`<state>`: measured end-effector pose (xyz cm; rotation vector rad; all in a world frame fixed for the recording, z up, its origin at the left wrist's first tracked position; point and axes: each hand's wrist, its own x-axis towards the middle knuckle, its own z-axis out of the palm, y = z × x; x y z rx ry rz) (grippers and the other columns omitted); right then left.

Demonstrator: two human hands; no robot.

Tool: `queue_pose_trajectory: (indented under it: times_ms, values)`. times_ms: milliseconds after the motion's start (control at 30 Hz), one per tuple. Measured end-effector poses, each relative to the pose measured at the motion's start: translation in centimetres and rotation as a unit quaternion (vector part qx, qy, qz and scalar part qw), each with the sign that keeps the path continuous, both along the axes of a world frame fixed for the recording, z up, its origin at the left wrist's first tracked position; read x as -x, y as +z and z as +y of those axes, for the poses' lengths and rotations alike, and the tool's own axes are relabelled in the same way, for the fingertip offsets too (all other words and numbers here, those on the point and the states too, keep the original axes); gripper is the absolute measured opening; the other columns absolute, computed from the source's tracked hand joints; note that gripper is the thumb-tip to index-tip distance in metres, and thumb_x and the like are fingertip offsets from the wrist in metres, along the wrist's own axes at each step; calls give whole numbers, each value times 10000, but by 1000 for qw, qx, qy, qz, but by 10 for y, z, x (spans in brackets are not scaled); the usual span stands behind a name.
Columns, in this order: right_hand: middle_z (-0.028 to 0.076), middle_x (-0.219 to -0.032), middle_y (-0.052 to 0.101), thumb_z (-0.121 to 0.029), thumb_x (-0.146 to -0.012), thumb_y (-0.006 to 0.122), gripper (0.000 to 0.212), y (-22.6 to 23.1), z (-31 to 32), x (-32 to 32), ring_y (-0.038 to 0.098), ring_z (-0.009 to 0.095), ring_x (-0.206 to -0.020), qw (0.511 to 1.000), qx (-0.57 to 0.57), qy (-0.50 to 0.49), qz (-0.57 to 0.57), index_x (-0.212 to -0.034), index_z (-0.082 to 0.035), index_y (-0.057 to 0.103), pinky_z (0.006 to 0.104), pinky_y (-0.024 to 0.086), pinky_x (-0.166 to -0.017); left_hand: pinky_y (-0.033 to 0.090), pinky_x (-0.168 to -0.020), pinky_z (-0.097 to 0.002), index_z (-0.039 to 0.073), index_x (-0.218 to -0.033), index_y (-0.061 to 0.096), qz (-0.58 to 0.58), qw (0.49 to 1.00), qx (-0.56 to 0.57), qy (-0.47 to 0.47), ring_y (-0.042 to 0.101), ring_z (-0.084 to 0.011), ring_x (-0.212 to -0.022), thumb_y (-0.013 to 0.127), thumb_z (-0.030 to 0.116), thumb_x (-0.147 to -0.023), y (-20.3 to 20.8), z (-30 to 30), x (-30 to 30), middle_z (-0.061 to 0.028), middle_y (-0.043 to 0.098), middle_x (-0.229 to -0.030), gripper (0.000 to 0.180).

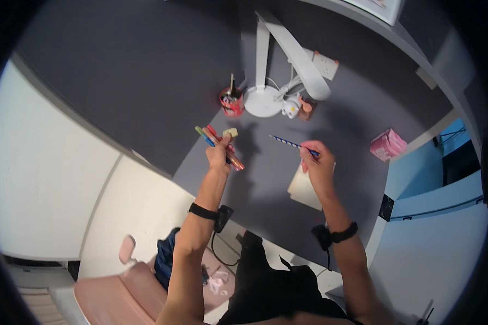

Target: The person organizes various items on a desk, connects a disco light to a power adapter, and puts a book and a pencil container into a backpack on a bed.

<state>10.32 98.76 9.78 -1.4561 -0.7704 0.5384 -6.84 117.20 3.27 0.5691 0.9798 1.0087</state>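
My left hand (218,154) is closed around a bundle of coloured pens (207,135), with green, blue, red and orange among them. A small pale yellow block (231,132) sits at its fingertips; its kind is unclear. My right hand (319,162) pinches a blue-and-white patterned pencil (287,142), whose thin end points left. Below that hand, a cream-coloured pad or stack of paper (305,190) lies on the grey desk (265,179), partly covered by my wrist. Beyond my left hand stands a red pen cup (232,105) with several items in it.
A white desk lamp (263,102) stands at the back, its arm reaching right. Beside its base are a white figurine (290,108) and a brown-orange item (307,110). A white power strip (325,66) lies behind. A pink packet (388,145) sits far right; a pink chair (119,292) is lower left.
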Motion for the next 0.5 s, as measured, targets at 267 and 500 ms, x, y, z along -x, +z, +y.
queue_pose_trajectory:
  times_ms: [267,500]
  values:
    - [143,-754,577,-28,-790,574,79,-23,218,-9,576,281,-662,930,-13,-44,-365,-858,1,547,360,449,-584,443,-443,-257,22,-838,514,22,999,26,-1,501,-131,-498,686,56,-753,-16,89,-19,-72,586,-695,195]
    - [211,-889,576,-26,-765,518,141,-62,310,-16,580,384,-833,890,169,18,-423,-900,-1,487,445,474,-718,435,-434,-230,23,-820,534,24,999,27,-41,487,-110,-483,709,77,-749,-24,101,-15,-46,569,-666,197]
